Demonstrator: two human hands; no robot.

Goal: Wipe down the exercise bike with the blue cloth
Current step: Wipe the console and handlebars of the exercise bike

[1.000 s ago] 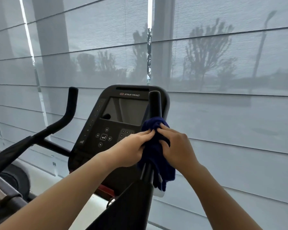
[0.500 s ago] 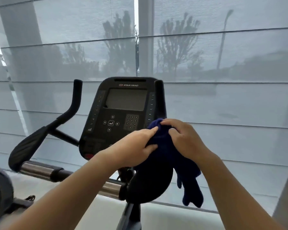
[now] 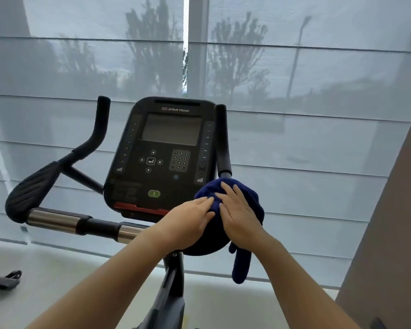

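Observation:
The exercise bike's black console (image 3: 161, 150) faces me at centre, flanked by upright handlebar grips. The dark blue cloth (image 3: 254, 203) is draped over the right elbow pad of the handlebar, with one end hanging down below it. My left hand (image 3: 188, 222) and my right hand (image 3: 240, 217) both press flat on the cloth, fingers together, side by side. The pad under the cloth is mostly hidden. The left elbow pad (image 3: 31, 188) and the chrome cross bar (image 3: 55, 219) are bare.
Translucent grey window blinds (image 3: 318, 138) fill the wall behind the bike. A pale sill or floor strip (image 3: 57, 269) runs below them. A grey wall edge (image 3: 389, 233) rises at the right. A dark pedal-like part (image 3: 5, 279) shows at the lower left.
Both hands have slid with the cloth down from the right upright grip onto the right elbow pad. My view has shifted, so the console now faces me squarely.

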